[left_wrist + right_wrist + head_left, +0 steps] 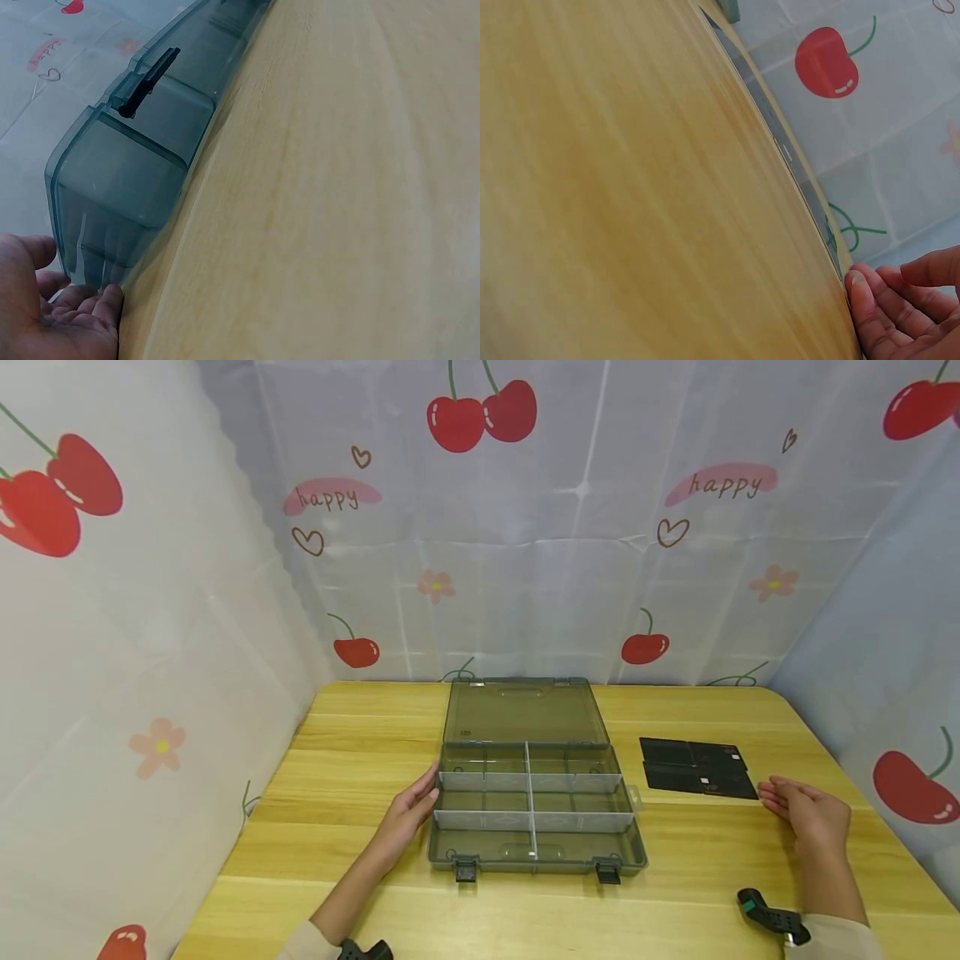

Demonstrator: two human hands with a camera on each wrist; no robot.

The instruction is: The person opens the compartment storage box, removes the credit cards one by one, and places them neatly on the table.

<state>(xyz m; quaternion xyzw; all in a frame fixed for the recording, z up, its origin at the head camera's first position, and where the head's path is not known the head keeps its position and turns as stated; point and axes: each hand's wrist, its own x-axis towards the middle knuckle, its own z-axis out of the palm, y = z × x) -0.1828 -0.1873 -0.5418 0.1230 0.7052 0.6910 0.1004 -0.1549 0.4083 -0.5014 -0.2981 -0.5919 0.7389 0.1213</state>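
An organizer box [531, 864] of smoky clear plastic stands on the table with its lid [525, 710] laid back. White dividers [480, 783] split it into several compartments. My left hand [408, 806] rests against the box's left side; in the left wrist view its fingertips [111, 296] touch the box near the corner. Several black cards [667, 752], one marked VIP, lie flat and close together right of the box. Beside their right corner is my right hand [810, 814], its fingers loosely bent. In the right wrist view nothing shows between its thumb and fingers.
The wooden table [337, 893] carries the box and cards. White cloth [525, 602] printed with cherries hangs behind it and along both sides. Two dark latches [466, 870] jut from the box's front edge. A black strapped device [772, 917] sits at my right wrist.
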